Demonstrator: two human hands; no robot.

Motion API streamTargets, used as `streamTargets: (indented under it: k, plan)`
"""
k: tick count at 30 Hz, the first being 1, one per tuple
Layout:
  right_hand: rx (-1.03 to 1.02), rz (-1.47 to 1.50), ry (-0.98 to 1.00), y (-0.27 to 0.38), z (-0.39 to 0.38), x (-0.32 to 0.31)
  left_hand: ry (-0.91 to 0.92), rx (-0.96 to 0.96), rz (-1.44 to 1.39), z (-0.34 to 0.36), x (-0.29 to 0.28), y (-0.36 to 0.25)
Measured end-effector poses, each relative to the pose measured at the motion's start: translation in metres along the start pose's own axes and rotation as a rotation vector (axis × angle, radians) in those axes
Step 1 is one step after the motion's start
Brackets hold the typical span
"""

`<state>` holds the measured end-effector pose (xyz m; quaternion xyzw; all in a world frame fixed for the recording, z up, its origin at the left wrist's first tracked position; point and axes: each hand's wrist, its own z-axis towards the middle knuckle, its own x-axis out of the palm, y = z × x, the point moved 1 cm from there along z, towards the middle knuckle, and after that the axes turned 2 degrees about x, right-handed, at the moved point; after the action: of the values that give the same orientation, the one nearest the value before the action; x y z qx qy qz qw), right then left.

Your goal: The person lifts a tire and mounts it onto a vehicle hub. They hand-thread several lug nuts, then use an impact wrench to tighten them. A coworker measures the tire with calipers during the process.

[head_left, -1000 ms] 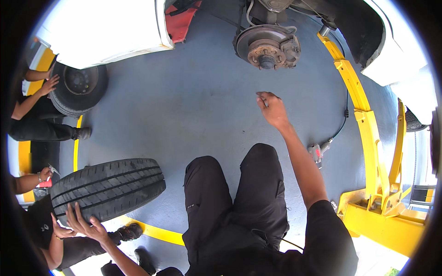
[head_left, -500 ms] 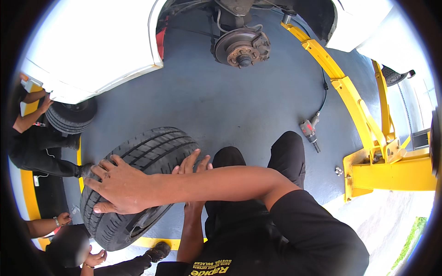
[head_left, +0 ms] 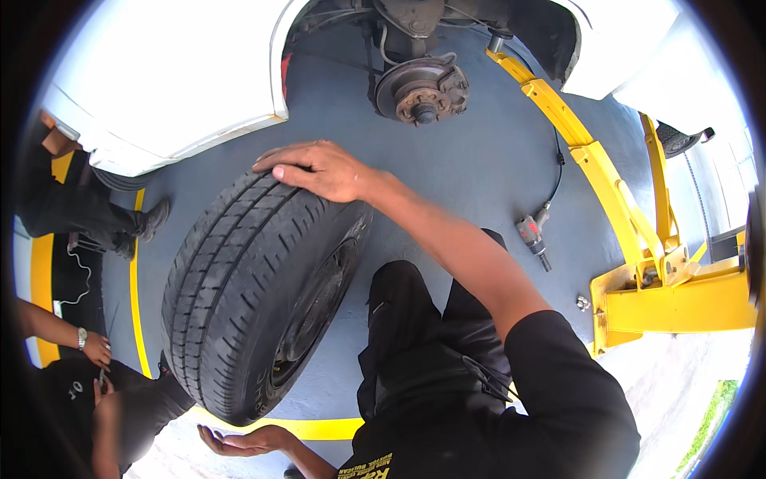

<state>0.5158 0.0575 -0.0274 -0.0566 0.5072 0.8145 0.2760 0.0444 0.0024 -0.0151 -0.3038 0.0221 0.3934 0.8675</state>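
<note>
A black tire on a dark wheel rim (head_left: 313, 307) stands tilted just left of my legs, its grooved tread (head_left: 227, 271) turned up and to the left. My right hand (head_left: 319, 169) lies across the tire's far upper edge, fingers stretched over the tread and thumb apart. Below the near end of the tire is my left hand (head_left: 249, 441), palm up with its fingers extended. A narrow gap seems to part it from the rubber.
Ahead, a bare brake disc (head_left: 423, 89) hangs under a raised white vehicle (head_left: 171, 80). A yellow lift arm (head_left: 598, 168) reaches in from the right. An impact wrench (head_left: 533, 238) with a hose lies near small metal pieces (head_left: 583, 302). Two other people are at the left.
The tire has turned and now stands higher in view. My right hand slid from its left side to its far edge. My left hand moved from the sidewall to below the near end.
</note>
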Motion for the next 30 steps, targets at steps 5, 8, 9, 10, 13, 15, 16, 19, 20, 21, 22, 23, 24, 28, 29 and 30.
streamTargets:
  k: [5,8,9,10,13,15,16,19,20,21,22,23,24,28,29,30]
  plan:
    - [0.334,-0.162,-0.027,0.029,-0.005,-0.053,0.163,0.047,0.059,-0.028,0.024,-0.010]
    - [-0.089,-0.194,-0.110,0.097,-0.030,-0.039,0.237,0.206,0.194,-0.025,0.044,-0.055]
    - [-0.182,-0.228,-0.083,0.120,-0.039,-0.033,0.280,0.240,0.178,-0.025,0.052,-0.071]
    - [-0.274,-0.259,-0.057,0.134,-0.047,-0.025,0.342,0.269,0.132,-0.024,0.057,-0.086]
    - [-0.291,-0.447,-0.105,0.129,-0.063,-0.011,0.524,0.352,-0.079,-0.031,0.072,-0.115]
    - [-0.204,-0.520,-0.206,0.110,-0.070,-0.025,0.484,0.314,-0.063,-0.043,0.073,-0.100]
    - [-0.167,-0.557,-0.252,0.101,-0.071,-0.037,0.458,0.291,-0.054,-0.052,0.074,-0.086]
    - [-0.059,-0.570,-0.295,0.078,-0.081,-0.079,0.445,0.111,-0.135,-0.071,0.090,-0.040]
    - [-0.031,-0.577,-0.316,0.070,-0.086,-0.090,0.443,0.061,-0.159,-0.075,0.095,-0.032]
    - [-0.003,-0.563,-0.331,0.062,-0.092,-0.101,0.427,0.015,-0.252,-0.080,0.106,-0.026]
    - [0.027,-0.559,-0.345,0.053,-0.101,-0.115,0.416,0.060,-0.259,-0.081,0.116,-0.036]
    - [0.056,-0.554,-0.359,0.047,-0.107,-0.124,0.404,0.106,-0.265,-0.081,0.126,-0.047]
    - [0.030,-0.559,-0.343,0.044,-0.111,-0.129,0.395,0.159,-0.276,-0.080,0.133,-0.054]
    - [0.005,-0.507,-0.331,0.050,-0.121,-0.120,0.383,-0.002,-0.382,-0.102,0.121,-0.023]
    - [-0.002,-0.519,-0.339,0.052,-0.123,-0.118,0.409,-0.012,-0.384,-0.102,0.118,-0.018]
    - [-0.008,-0.532,-0.348,0.055,-0.128,-0.115,0.415,-0.006,-0.386,-0.104,0.113,-0.011]
